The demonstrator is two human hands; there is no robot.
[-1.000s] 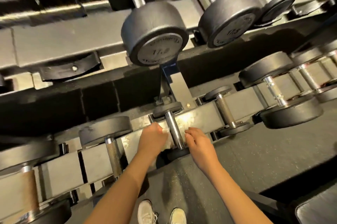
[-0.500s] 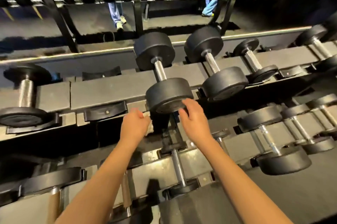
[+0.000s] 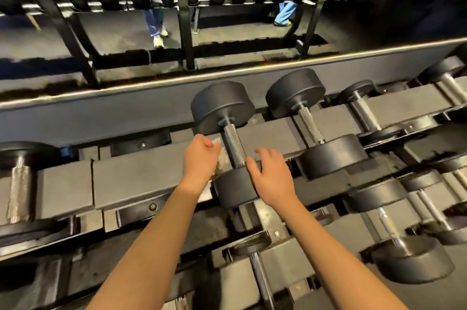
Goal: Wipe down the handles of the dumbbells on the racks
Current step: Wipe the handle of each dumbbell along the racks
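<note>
A black dumbbell with a knurled steel handle lies on the upper shelf of the rack, in the middle of the view. My left hand is just left of that handle and grips a crumpled pale wipe, which sits close beside the handle. My right hand is on the handle's right side, fingers loosely spread over the near weight head and the shelf.
More dumbbells lie to the right on the same shelf and one at the far left. A lower shelf holds further dumbbells. Behind is a mirror reflecting racks and people's legs.
Both hands rose from the small dumbbell on the lower shelf to the larger one on the upper shelf. The view tilted upward with them.
</note>
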